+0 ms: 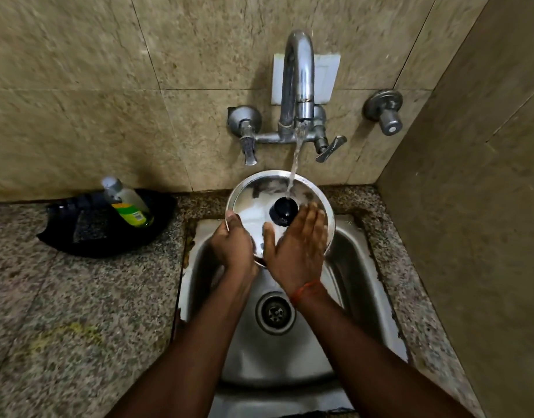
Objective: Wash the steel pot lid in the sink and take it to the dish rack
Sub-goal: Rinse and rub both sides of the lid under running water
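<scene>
While the steel pot lid (253, 203) is held tilted over the sink (344, 267) under the running tap (299, 86), its rim pinched by the left hand (232, 245), the flat, spread right hand (299, 251) is best rubbed around the black knob (283, 211) until rinsed.

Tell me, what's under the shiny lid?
Under the lid you can see the steel sink; its drain lies nearer. The left hand holds the rim; the lid's underside is hidden.

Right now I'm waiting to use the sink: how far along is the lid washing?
Mid-rinse. The tap is running onto the lid, the left hand has a grip on its rim, and the right hand lies flat on its face. Still left: finishing the rinse and carrying it to the rack, which is out of view.
</scene>
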